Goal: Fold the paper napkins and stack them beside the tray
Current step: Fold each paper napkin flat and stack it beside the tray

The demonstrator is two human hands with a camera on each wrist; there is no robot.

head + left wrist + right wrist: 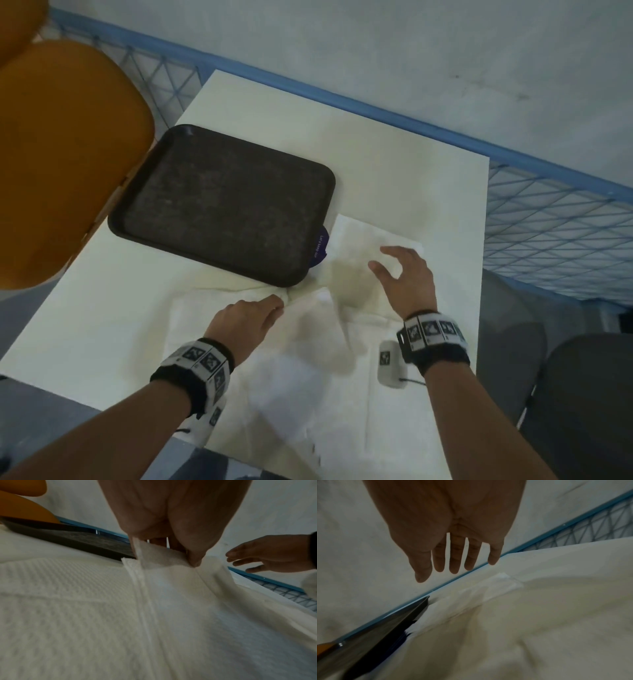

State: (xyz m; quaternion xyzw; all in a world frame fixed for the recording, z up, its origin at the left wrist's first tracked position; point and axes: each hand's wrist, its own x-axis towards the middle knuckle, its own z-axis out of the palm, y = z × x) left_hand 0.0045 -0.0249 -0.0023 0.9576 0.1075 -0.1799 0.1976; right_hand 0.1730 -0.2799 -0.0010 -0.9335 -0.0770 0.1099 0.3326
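Table edge clear beyond tray; napkin in left hand.

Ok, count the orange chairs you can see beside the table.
2. One orange chair stands at the table's left edge next to the tray; a second orange chair shows only partly at the top-left corner. Others may be out of frame.

we list what escapes us: purple item mostly hidden under the tray, its small print too tiny to read; left hand fingertips buried in the napkin fold, head view; napkin cut by the bottom edge; orange chair cut by the left edge; dark chair cut at right; right hand wrist cropped at the top, and the tray blurred in that wrist view
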